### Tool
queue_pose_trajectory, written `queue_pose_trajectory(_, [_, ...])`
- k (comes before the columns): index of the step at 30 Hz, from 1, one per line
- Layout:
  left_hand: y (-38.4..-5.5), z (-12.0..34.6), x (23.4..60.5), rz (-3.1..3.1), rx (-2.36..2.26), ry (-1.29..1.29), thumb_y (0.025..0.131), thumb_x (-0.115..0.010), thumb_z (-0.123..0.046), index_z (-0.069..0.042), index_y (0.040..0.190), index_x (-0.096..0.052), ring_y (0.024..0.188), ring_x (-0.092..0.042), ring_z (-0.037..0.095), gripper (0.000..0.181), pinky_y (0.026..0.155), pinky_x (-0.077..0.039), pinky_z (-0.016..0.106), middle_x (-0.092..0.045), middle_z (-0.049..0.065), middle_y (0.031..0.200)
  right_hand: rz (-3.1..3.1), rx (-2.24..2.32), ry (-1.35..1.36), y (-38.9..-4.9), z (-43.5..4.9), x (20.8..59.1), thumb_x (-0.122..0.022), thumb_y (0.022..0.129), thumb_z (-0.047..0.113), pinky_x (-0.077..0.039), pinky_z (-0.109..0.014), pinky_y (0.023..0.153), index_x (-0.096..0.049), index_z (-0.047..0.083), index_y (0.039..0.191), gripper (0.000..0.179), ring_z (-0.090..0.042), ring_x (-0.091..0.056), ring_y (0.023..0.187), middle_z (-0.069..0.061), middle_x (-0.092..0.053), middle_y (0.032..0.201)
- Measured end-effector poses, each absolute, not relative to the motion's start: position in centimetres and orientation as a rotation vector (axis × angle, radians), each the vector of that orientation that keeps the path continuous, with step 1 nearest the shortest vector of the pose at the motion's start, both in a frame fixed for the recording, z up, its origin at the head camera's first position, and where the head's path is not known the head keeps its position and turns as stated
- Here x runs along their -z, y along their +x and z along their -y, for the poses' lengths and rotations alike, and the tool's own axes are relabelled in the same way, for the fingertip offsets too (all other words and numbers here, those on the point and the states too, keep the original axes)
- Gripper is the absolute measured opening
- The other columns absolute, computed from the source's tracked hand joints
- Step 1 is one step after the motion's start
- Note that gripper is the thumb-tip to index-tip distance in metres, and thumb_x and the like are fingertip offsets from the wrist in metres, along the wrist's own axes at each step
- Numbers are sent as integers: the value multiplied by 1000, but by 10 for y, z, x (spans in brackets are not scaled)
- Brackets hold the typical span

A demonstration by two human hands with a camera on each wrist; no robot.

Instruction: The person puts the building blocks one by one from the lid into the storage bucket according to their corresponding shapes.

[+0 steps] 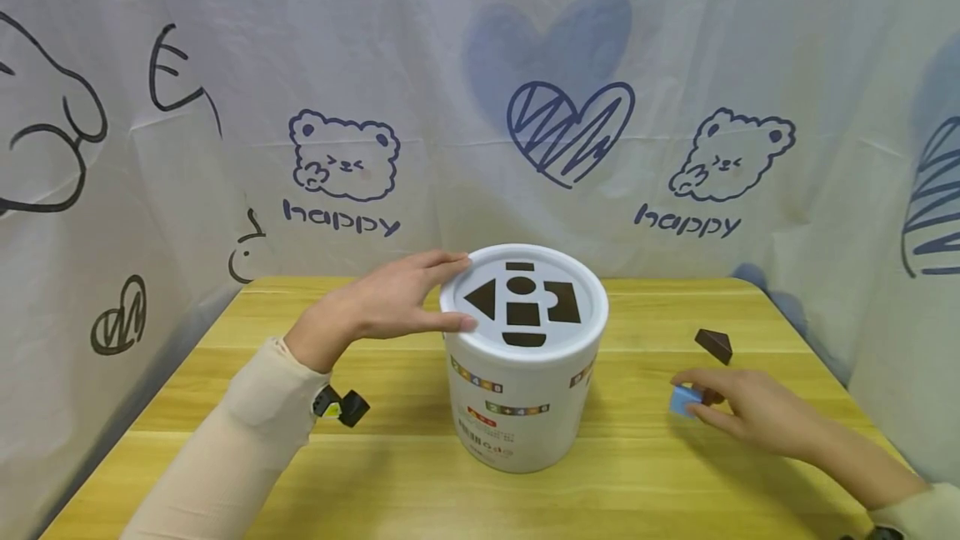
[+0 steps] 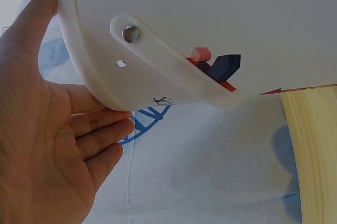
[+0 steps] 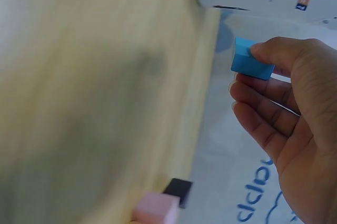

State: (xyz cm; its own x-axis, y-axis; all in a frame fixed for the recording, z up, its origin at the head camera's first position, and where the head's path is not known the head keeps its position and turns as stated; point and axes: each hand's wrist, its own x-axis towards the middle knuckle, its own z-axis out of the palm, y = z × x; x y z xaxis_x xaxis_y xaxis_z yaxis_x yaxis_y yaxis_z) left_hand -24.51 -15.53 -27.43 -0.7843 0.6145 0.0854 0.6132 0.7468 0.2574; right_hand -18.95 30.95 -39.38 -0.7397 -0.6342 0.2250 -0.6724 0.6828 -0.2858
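Head: blue block seems pinched at fingertips of right grip.

Wht cloth bkdrop (bears, hearts), wood-grain tbl

The right hand hides part of the blue block. Small print on the near side of the shape-sorter bucket (below the coloured sums) is unreadable. The right wrist view blurs the tabletop and cuts off the pink block.
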Motion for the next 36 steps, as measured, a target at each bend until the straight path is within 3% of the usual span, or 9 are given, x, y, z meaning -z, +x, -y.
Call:
queue_pose_trajectory(20, [-245,155,274,-2925,-442,1024,81,-53,-78,-17,153,-34,141,-32,30,97,112,-28,55,-32,4,156,2757,-404,1108,-207,-258,315,-71,91,16,-58,-28,75,-64,16,121,31,-3,-65,87,9,-68,107])
queue_pose_trajectory(36, [-246,155,275,-2924,-444,1050,81,-53,-78,-16,153,-35,140,-32,29,97,112,-28,54,-33,4,156,2671,-316,1177,-219,-226,256,-71,91,16,-58,-31,75,-65,14,120,29,-9,-66,89,6,-68,108])
